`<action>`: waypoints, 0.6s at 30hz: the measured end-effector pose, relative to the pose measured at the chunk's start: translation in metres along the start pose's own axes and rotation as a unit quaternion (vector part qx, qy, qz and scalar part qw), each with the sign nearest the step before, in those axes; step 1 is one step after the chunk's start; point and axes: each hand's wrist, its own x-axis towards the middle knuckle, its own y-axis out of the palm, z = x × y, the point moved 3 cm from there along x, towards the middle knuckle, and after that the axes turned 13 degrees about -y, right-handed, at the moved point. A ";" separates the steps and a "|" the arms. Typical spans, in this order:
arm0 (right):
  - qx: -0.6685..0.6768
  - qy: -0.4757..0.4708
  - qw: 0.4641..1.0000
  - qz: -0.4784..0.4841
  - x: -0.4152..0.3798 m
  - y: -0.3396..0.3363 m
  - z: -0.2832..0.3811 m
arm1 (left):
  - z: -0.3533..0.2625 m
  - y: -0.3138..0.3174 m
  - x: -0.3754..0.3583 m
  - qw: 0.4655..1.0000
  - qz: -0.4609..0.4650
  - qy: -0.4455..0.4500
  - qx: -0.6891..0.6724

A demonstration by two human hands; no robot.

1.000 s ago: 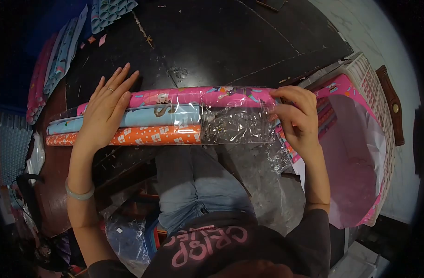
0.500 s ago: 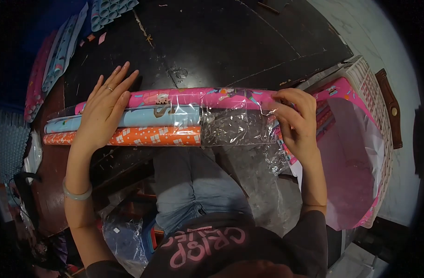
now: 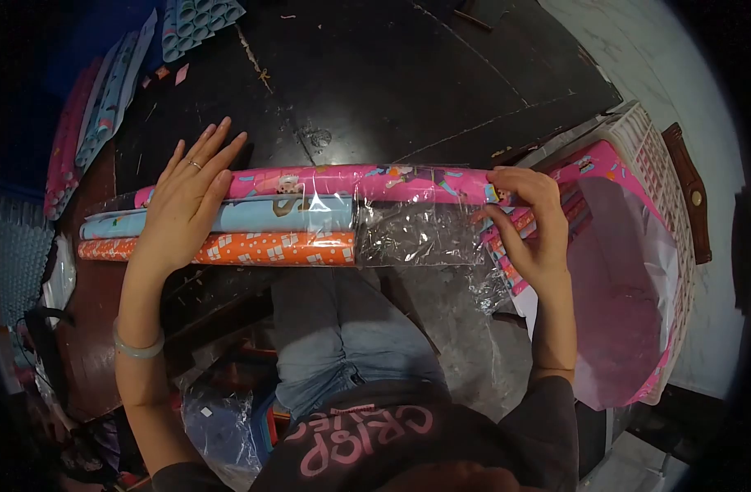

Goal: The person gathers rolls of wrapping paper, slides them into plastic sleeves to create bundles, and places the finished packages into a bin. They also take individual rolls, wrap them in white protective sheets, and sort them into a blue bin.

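Observation:
Three patterned rolls lie side by side along the table's front edge: a pink roll (image 3: pixel 334 179), a light blue roll (image 3: pixel 256 215) and an orange roll (image 3: pixel 269 248). Clear plastic film (image 3: pixel 420 234) wraps them and extends to the right, where the pink roll reaches past the other two. My left hand (image 3: pixel 182 193) rests flat across the rolls' left part, fingers spread, a ring on one finger. My right hand (image 3: pixel 527 213) has its fingers curled round the pink roll's right end, its thumb at the film's edge.
A white basket (image 3: pixel 654 156) lined with pink sheet stands at the right, with patterned rolls inside. Light blue rolls (image 3: pixel 196 25) and pink rolls (image 3: pixel 68 139) lie at the upper left. Small paper scraps (image 3: pixel 181 75) are on the black table (image 3: pixel 351 82).
The pink roll's right end has shifted slightly right and towards me with my right hand. My left hand stays spread over the rolls, slightly lower in view.

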 end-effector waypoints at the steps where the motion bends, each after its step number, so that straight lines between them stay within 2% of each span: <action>1: -0.024 0.010 1.000 0.017 -0.002 -0.002 0.000 | -0.002 -0.001 -0.001 1.000 0.007 -0.001 -0.005; 6: -0.072 0.038 0.996 0.018 -0.026 -0.009 0.006 | -0.015 -0.002 -0.008 1.000 0.021 0.010 0.001; 10: -0.082 0.018 0.996 -0.012 -0.043 -0.015 0.013 | -0.031 -0.007 -0.017 1.000 0.000 0.020 0.008; 16: -0.111 0.005 0.994 0.015 -0.036 -0.026 0.012 | -0.038 -0.007 -0.017 0.999 -0.009 0.039 -0.017; 18: -0.054 0.105 0.993 0.008 -0.035 -0.030 0.009 | -0.040 -0.006 -0.017 0.998 -0.021 0.043 -0.029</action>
